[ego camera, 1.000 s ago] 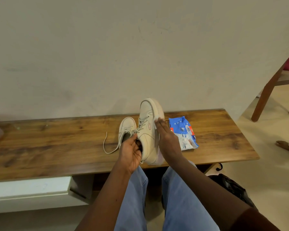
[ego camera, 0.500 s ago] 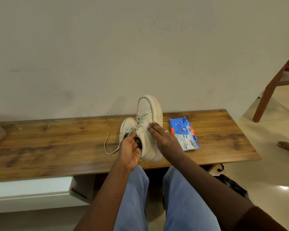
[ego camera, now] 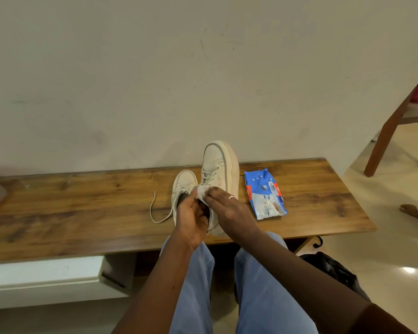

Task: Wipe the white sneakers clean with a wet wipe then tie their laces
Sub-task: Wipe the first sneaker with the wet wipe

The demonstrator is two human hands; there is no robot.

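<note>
The raised sneaker and the flat sneaker are off-white with pale grey laces, and the wet wipe is white. The wipe packet is bright blue with white dots, a red band and a pale lower end. The tabletop is warm brown with dark wood grain, and the jeans are light blue.

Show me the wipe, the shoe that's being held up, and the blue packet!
wet wipe [ego camera: 202, 192]: head view, on its crumpled white middle.
held sneaker [ego camera: 214, 156]: head view, on the toe cap at its top.
blue packet [ego camera: 263, 189]: head view, on the middle of its blue front.
</note>
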